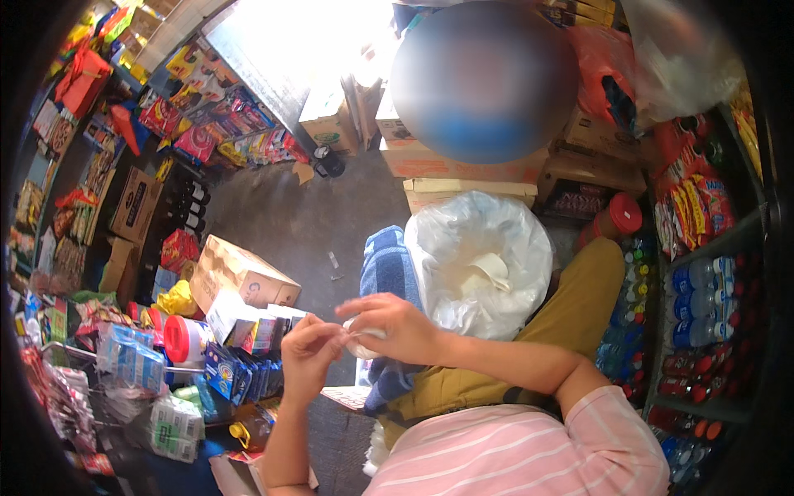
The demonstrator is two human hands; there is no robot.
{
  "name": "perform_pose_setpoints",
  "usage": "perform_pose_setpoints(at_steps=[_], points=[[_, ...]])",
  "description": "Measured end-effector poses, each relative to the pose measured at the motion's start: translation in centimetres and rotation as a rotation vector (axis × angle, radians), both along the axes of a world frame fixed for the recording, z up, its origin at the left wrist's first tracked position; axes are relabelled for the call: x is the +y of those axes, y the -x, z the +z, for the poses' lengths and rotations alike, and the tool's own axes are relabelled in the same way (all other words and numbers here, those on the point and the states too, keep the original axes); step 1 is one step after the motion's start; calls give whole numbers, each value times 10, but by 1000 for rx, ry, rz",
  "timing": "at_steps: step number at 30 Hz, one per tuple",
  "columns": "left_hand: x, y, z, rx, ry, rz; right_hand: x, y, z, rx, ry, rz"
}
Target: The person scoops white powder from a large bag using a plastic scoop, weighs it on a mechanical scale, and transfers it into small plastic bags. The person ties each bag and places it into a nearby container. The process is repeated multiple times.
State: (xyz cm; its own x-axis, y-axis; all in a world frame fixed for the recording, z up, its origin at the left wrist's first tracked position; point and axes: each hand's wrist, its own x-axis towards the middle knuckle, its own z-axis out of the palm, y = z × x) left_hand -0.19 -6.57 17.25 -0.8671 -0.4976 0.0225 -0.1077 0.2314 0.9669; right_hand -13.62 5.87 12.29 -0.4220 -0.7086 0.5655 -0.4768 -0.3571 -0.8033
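My right hand point(394, 328) is closed around a small white filled plastic bag point(366, 348), held above my lap. With thumb and forefinger, my left hand point(313, 350) pinches at the bag's end, close to the right hand's fingers. What fills the bag cannot be made out. Just beyond my hands stands a wide container lined with a clear plastic bag point(434, 285). Pale loose contents lie in it, with a white scoop point(493, 271) resting on them. A blue checked cloth point(389, 263) hangs at the container's left side.
Cardboard boxes point(459, 162) stand behind the container, near a person with a blurred head point(484, 80). An open carton point(245, 276) and packed goods crowd the left. Shelves of bottles point(695, 301) line the right. A dark mug point(329, 162) sits on the floor.
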Motion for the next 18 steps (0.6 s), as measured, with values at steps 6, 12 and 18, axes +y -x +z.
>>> perform_pose_setpoints(at_steps=[6, 12, 18], points=[[1, -3, -2, -157, -337, 35, 6, 22, 12, 706, 115, 19], [43, 2, 17, -96, 619, 125, 10, 15, 17, 308, -232, 102], [14, -10, 11, -191, -476, -49, 13, 19, 19, 347, -52, -172]])
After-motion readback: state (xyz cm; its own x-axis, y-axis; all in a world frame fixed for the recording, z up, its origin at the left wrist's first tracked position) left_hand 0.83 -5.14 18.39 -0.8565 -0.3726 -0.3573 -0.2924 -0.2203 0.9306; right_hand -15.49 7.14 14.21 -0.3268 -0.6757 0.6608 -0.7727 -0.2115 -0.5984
